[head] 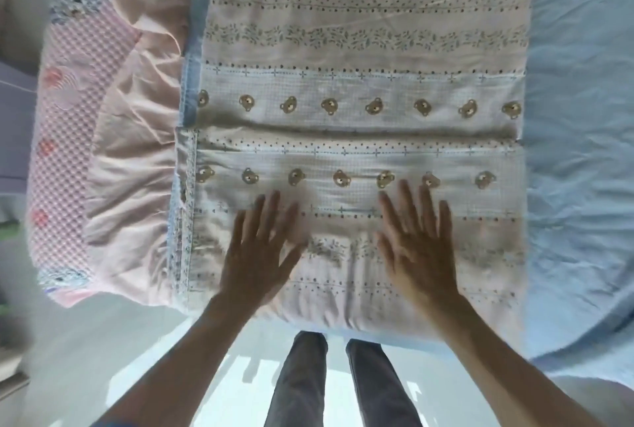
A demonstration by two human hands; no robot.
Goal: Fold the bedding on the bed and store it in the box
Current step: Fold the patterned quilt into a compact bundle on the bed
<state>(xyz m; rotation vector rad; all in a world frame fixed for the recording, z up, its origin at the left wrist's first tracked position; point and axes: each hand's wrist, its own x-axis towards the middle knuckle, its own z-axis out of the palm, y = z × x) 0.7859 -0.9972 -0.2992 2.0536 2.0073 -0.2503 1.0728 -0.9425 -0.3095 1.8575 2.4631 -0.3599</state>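
On folded bedding (360,159) — left hand (260,248) & right hand (417,244) flat (fingers spread, no grip).

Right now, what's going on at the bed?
A person stands at the bed's edge with the left hand and right hand spread flat on a folded bear-print quilt, fingers straight. The quilt lies on a blue sheet, beside a pink ruffled pillow. No box is in view.
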